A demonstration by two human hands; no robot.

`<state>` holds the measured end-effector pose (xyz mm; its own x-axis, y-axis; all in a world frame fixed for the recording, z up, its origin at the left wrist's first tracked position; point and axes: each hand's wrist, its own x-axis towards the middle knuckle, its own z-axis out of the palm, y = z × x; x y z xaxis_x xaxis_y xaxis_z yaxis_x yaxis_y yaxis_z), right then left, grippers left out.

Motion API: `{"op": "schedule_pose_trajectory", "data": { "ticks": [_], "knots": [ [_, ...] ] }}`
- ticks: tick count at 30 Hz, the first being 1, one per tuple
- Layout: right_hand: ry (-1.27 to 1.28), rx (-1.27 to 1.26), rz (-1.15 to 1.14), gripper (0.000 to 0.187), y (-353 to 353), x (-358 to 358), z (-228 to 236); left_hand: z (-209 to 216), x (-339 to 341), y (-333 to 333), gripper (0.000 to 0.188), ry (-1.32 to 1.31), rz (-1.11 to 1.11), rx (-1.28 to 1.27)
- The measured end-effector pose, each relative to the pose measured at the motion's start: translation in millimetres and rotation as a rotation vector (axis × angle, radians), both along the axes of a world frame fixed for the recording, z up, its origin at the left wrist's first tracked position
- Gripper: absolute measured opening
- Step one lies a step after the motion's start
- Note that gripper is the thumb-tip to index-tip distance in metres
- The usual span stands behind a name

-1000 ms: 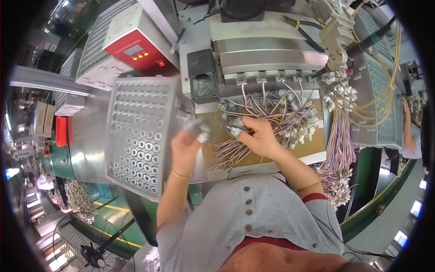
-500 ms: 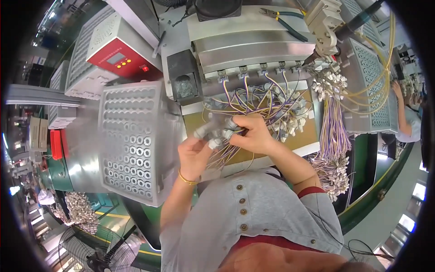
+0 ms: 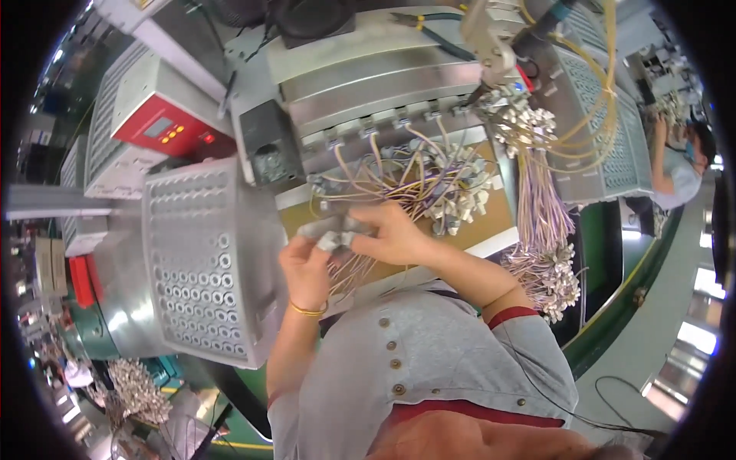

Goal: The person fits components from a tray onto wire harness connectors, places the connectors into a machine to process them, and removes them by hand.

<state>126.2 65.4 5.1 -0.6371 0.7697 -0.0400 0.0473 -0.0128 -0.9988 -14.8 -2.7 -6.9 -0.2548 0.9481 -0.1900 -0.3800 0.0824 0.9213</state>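
My left hand [image 3: 305,268], with a yellow bracelet at the wrist, and my right hand [image 3: 392,236] meet over the brown work mat [image 3: 502,218]. Thumb and forefinger of each are pinched, their tips in pale grey covers. Between them is a small whitish wire connector [image 3: 334,241], blurred and partly hidden by fingers. Thin wires [image 3: 359,270] run beneath the hands toward the mat's near edge. Just beyond lies a tangle of purple, yellow and white wires [image 3: 418,184] with white connectors [image 3: 460,205]. Several wires lead up to a row of clips on a metal fixture [image 3: 376,88].
Left stands a grey perforated box [image 3: 253,261]; behind it, a red-fronted control unit [image 3: 172,130]. A black block [image 3: 268,146] sits beside the fixture, pliers [image 3: 437,34] on top. Right are a metal tool arm [image 3: 491,50] and a hanging wire bundle [image 3: 537,192]. A co-worker [image 3: 678,165] sits far right.
The whole view has shifted, so the bench things appear further left. My hands stay together over the mat, the fingers moving slightly on the small connector.
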Motion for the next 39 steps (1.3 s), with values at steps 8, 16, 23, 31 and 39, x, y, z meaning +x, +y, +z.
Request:
{"op": "schedule_pose_trajectory", "data": {
  "ticks": [8, 16, 23, 31, 39],
  "knots": [
    [0.079, -0.238, 0.029, 0.012, 16, 10, 0, 13, 16, 14, 0.033, -0.304, -0.082, -0.001],
    [-0.049, 0.125, -0.209, 0.012, 38, 31, -8, -45, 57, 3, 0.048, 1.220, -0.571, 0.024],
    [-0.170, 0.322, -0.268, 0.015, 36, 40, 1, -51, 37, 5, 0.037, 0.716, -0.499, 0.056],
    [-0.050, 0.148, -0.566, 0.011, 51, 45, -10, -1, -3, 0, 0.025, 1.136, -0.521, 0.261],
    [0.267, -0.149, -0.924, 0.009, 57, 32, -21, 12, -30, 0, 0.018, 1.304, -0.344, 0.196]
  ]
}}
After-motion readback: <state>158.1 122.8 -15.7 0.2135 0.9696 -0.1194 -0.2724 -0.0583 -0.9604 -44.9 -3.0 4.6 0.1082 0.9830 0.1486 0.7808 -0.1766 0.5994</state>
